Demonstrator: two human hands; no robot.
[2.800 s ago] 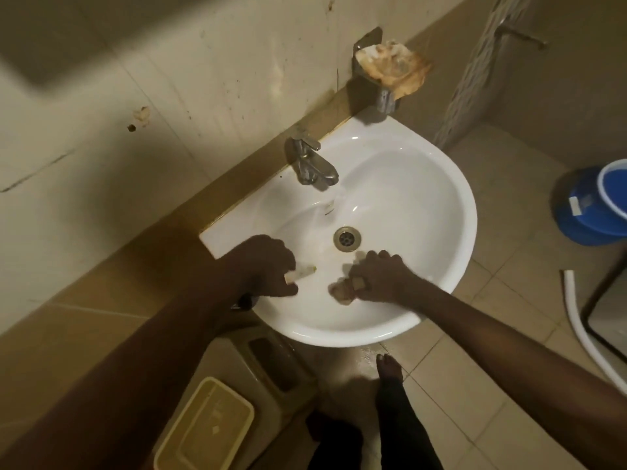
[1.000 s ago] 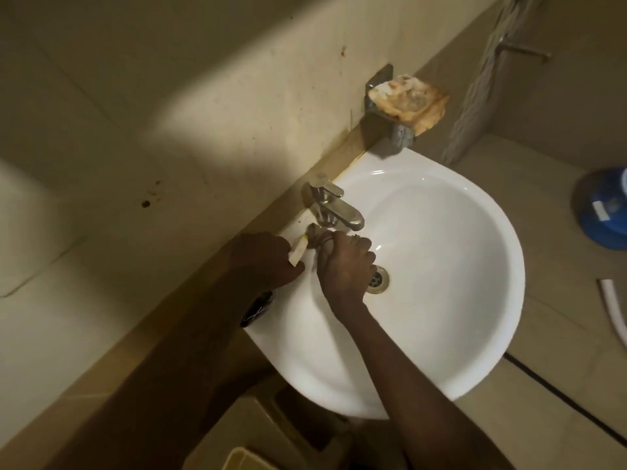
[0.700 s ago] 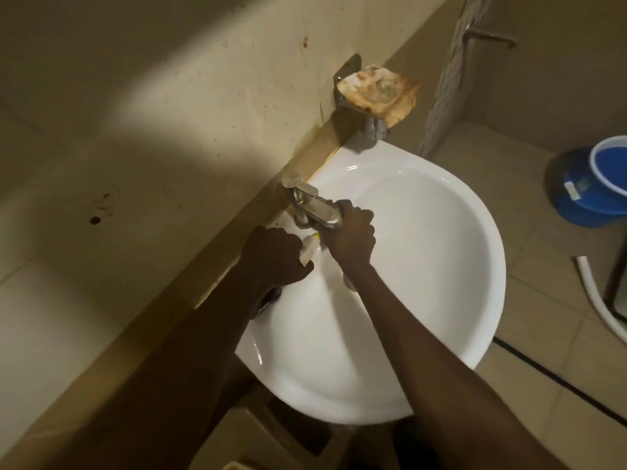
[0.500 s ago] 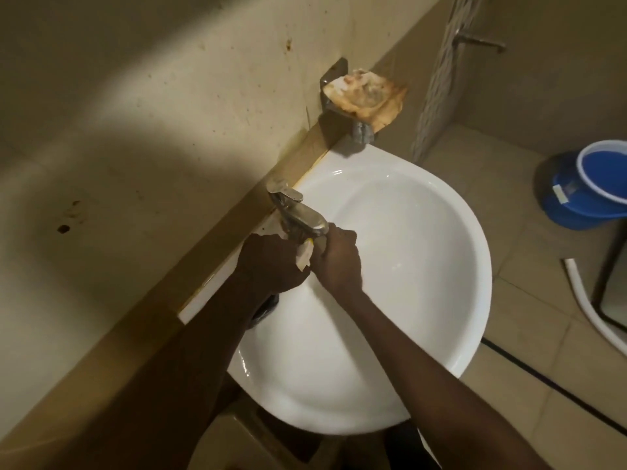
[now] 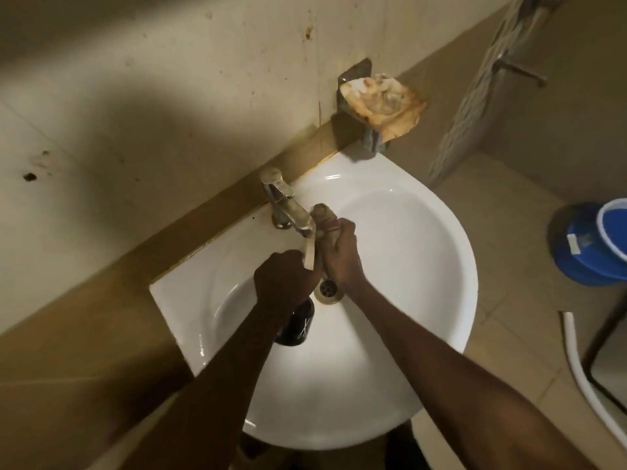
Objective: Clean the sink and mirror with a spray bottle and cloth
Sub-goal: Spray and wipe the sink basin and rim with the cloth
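Just below the tap point(image 5: 288, 208), both hands met over the sink point(image 5: 424, 266): left hand point(image 5: 285, 279) clenched round the spray bottle point(image 5: 298, 325), right hand point(image 5: 341, 252) wadding the cloth point(image 5: 322, 215). Bottle prob. light but slick; grip the neck. Cloth soft, limp.

- Both grips meet under the tap point(image 5: 288, 208) spout: the left hand point(image 5: 283, 279) holds a spray bottle point(image 5: 296, 325), its pale nozzle pointing up at the spout; the right hand point(image 5: 341, 254) holds a bunched cloth point(image 5: 322, 215) against the spout's end.
- Just beyond the grips, tap and wall close the way.
- Right of the right hand, the sink point(image 5: 458, 266) bowl lies open out to its rim.
- Below the grips, towards the person, the near bowl is free between the forearms; the drain point(image 5: 327, 290) sits just under the hands.
- Beyond and to the right, a soap dish point(image 5: 380, 103) juts from the wall over the rim.
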